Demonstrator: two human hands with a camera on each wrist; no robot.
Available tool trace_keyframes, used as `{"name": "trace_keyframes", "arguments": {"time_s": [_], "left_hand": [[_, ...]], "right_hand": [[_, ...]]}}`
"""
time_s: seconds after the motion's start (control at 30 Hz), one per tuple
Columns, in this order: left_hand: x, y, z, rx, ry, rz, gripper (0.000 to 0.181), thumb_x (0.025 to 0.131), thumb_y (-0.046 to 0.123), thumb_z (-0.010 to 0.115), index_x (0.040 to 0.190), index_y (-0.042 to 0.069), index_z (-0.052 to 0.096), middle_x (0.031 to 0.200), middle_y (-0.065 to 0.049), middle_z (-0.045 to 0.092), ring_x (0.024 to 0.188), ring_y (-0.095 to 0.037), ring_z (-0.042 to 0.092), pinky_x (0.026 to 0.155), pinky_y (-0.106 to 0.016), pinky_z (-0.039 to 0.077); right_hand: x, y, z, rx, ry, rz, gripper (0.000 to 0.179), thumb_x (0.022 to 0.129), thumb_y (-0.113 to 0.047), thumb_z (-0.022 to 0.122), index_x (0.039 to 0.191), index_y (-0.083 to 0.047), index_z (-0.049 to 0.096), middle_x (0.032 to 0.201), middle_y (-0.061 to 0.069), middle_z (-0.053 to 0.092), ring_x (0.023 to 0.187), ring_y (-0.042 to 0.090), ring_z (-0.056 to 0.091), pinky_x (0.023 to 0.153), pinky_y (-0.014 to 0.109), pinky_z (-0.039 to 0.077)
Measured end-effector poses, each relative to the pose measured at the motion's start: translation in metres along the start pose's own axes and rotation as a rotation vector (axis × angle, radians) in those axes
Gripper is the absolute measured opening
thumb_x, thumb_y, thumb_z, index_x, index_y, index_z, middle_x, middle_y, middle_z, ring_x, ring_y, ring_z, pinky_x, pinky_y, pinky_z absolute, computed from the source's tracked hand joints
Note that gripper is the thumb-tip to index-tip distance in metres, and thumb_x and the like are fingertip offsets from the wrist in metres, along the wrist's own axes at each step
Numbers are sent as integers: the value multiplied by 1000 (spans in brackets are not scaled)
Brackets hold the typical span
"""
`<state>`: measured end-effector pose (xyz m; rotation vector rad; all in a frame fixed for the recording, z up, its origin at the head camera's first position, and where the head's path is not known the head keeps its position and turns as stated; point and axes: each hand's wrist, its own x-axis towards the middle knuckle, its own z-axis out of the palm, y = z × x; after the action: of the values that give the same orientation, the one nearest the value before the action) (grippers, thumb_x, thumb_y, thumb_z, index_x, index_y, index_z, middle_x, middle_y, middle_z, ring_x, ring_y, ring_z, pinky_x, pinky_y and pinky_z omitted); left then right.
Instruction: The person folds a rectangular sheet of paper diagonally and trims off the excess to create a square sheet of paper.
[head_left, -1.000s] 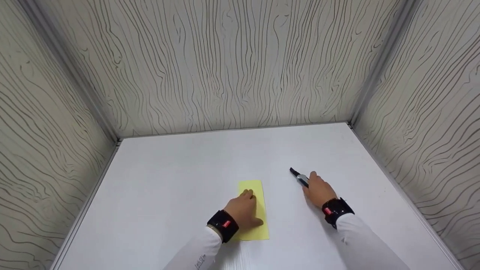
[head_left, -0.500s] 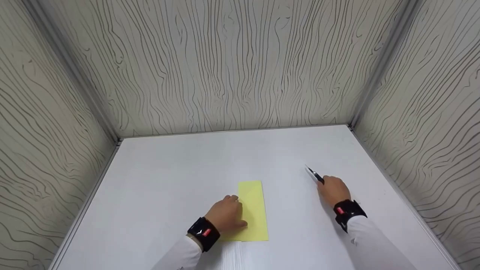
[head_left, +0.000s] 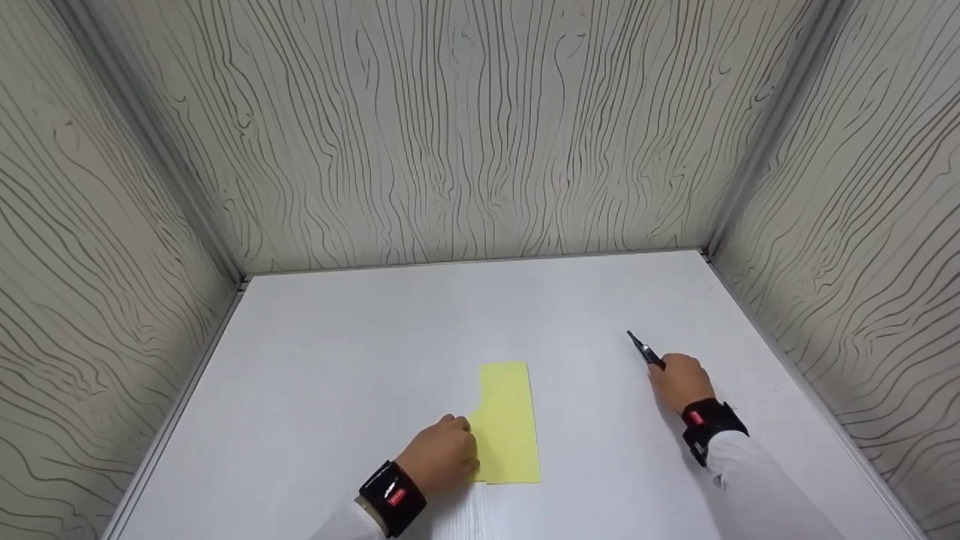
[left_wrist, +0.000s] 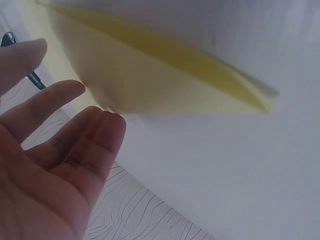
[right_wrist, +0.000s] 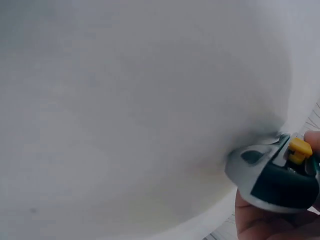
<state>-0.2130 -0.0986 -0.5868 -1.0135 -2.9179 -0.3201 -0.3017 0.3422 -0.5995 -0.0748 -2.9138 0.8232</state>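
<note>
A sheet of yellow paper (head_left: 510, 424) lies on the white table, and a slanted edge shows at its left side. My left hand (head_left: 441, 454) is at that left edge. In the left wrist view the paper (left_wrist: 165, 80) has a raised, bent-over part, and the fingers of my left hand (left_wrist: 65, 155) are slightly bent beside it, thumb apart; whether the fingertips touch it I cannot tell. Out to the right, my right hand (head_left: 681, 381) grips a utility knife (head_left: 646, 351), its tip pointing forward and left. The knife (right_wrist: 280, 177) has a grey and dark green body with a yellow slider.
The white tabletop (head_left: 360, 337) is bounded by wood-grain patterned panels (head_left: 450, 135) at the back and both sides. Grey metal posts (head_left: 765, 135) stand in the back corners. Each wrist wears a black band (head_left: 394, 497).
My left hand has slid left and toward me, off the paper's middle to its left edge. My right hand has moved right with the utility knife, away from the paper.
</note>
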Motion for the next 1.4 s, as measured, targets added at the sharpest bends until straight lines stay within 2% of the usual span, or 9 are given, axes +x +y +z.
{"name": "trace_keyframes", "arguments": {"time_s": [0.13, 0.33, 0.43, 0.67, 0.83, 1.0, 1.17, 1.3, 1.4], "left_hand": [[-1, 1, 6, 24, 0, 6, 19, 90, 19, 82, 73, 13, 74, 88, 2, 62, 76, -11, 47, 61, -24, 47], [1, 0, 9, 50, 30, 13, 14, 92, 19, 79, 80, 12, 75, 92, 1, 63, 81, -14, 51, 62, -26, 52], [5, 0, 11, 63, 29, 2, 13, 92, 21, 80, 84, 11, 76, 94, 0, 64, 83, -14, 53, 64, -27, 54], [14, -3, 18, 91, 45, -18, 16, 91, 23, 82, 84, 11, 75, 95, 0, 64, 83, -16, 54, 65, -29, 55], [19, -4, 21, 98, 61, -23, 17, 92, 24, 81, 90, 8, 75, 99, -3, 66, 89, -19, 61, 70, -32, 60], [23, -3, 23, 106, 57, -45, 26, 96, 27, 79, 105, 3, 77, 115, -8, 70, 105, -25, 67, 82, -36, 64], [26, -1, 21, 105, 26, -66, 35, 97, 30, 78, 114, -1, 76, 119, -10, 70, 110, -27, 67, 88, -38, 64], [28, -1, 18, 101, 7, -68, 32, 97, 31, 78, 107, 1, 77, 113, -9, 70, 105, -26, 66, 87, -39, 63], [30, -1, 18, 90, 15, -70, 28, 96, 30, 78, 100, 3, 76, 110, -7, 70, 101, -24, 65, 85, -38, 62]], "right_hand": [[1, 2, -4, 18, 6, 24, 25, 104, -11, 64, 99, 12, 72, 87, 24, 75, 75, 32, 68, 69, 45, 54], [1, 5, -11, 23, 42, 75, 28, 104, -12, 65, 115, 14, 62, 87, 26, 72, 72, 32, 64, 63, 39, 47], [0, 12, -12, 22, 53, 82, 27, 104, -12, 64, 113, 14, 62, 89, 27, 71, 73, 32, 64, 64, 39, 48], [1, 27, -10, 27, 72, 79, 27, 104, -10, 60, 104, 16, 67, 90, 30, 71, 80, 39, 68, 74, 53, 55], [3, 33, -8, 41, 40, 104, 30, 106, -11, 55, 105, 17, 67, 87, 26, 71, 79, 36, 68, 73, 49, 55], [5, 35, -10, 40, 30, 90, 32, 107, -9, 53, 105, 18, 68, 85, 25, 70, 78, 36, 67, 73, 48, 54], [1, 22, -8, -5, 57, 63, 37, 108, -12, 53, 117, 22, 66, 101, 38, 68, 92, 52, 67, 83, 62, 56], [-2, -2, -1, -38, 102, 20, 51, 107, -20, 60, 137, 20, 57, 129, 48, 57, 117, 65, 57, 97, 73, 50], [-4, -26, 9, -51, 125, -53, 59, 105, -25, 66, 144, 17, 54, 140, 46, 52, 127, 64, 52, 103, 73, 48]]}}
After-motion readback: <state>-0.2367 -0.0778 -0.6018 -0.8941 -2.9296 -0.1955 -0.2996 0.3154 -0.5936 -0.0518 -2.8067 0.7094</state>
